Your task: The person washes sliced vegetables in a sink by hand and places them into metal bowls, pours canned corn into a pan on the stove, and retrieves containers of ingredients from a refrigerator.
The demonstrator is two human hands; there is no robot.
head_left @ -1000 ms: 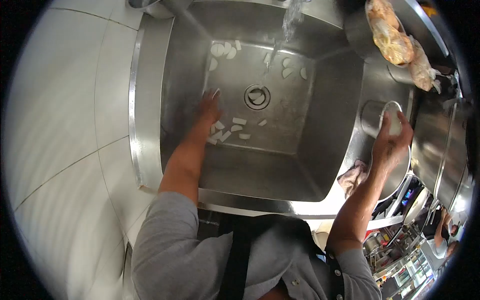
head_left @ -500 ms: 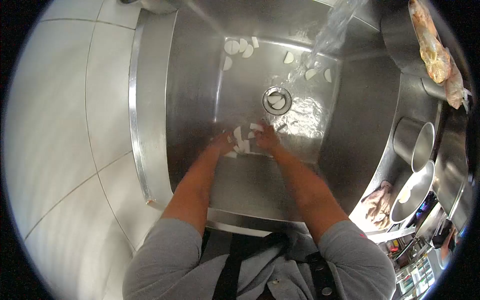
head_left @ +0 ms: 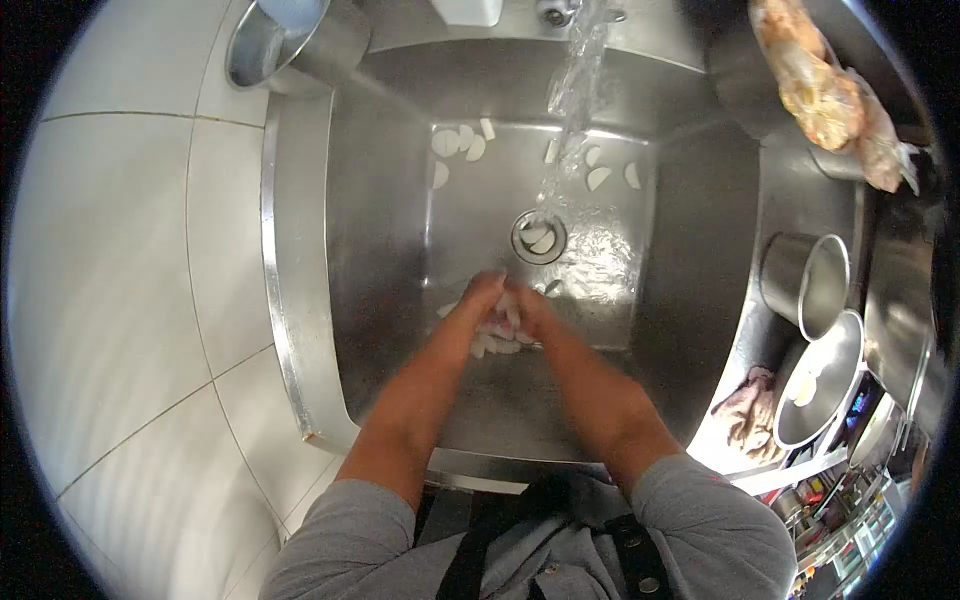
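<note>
Low in the steel sink (head_left: 390, 220), my left hand (head_left: 486, 288) and my right hand (head_left: 528, 308) are close together, cupped around a bunch of white slices (head_left: 507, 314). The fingers are partly hidden and blurred. Just below my hands more white pieces (head_left: 497, 346) lie on the sink floor. Half-round white slices (head_left: 446, 143) rest near the back left corner, and a few others (head_left: 598, 179) near the back right. Two pieces sit in the drain (head_left: 539, 239). Water (head_left: 580, 90) pours from the tap (head_left: 555, 10) into the sink.
On the right ledge stand a steel pot (head_left: 810, 285) and a steel bowl (head_left: 825, 385), with a crumpled cloth (head_left: 748, 413) beside them. Plastic-wrapped food (head_left: 815, 95) lies at the upper right. A metal container (head_left: 300, 50) stands at the upper left.
My hands have come together around the slices; before, they were apart with loose pieces between them. The view has shifted, showing the tap and the metal container at the upper left.
</note>
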